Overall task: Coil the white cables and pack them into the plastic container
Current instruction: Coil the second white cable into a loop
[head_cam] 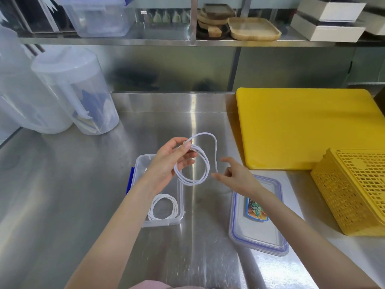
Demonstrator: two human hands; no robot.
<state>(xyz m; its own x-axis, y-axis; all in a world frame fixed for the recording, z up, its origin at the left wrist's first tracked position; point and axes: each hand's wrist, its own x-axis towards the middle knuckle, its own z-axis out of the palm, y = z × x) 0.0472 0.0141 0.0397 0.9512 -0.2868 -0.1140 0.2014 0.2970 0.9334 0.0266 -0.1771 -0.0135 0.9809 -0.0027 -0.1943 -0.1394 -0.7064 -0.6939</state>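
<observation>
My left hand (173,159) holds a partly coiled white cable (203,176) above the steel counter, pinching the loops at the top between thumb and fingers. One loose loop arcs up and to the right, running down to my right hand (233,176), which pinches the strand near its fingertips. Below my left forearm lies the clear plastic container (180,205) with a blue clip. Inside it rests a second coiled white cable (164,208). The container's far end is hidden by my left hand.
The container's lid (258,232), blue-rimmed with a sticker, lies under my right forearm. A yellow cutting board (302,130) and a yellow basket (358,195) sit at the right. Clear plastic jugs (73,90) stand at the back left. A shelf with trays runs above.
</observation>
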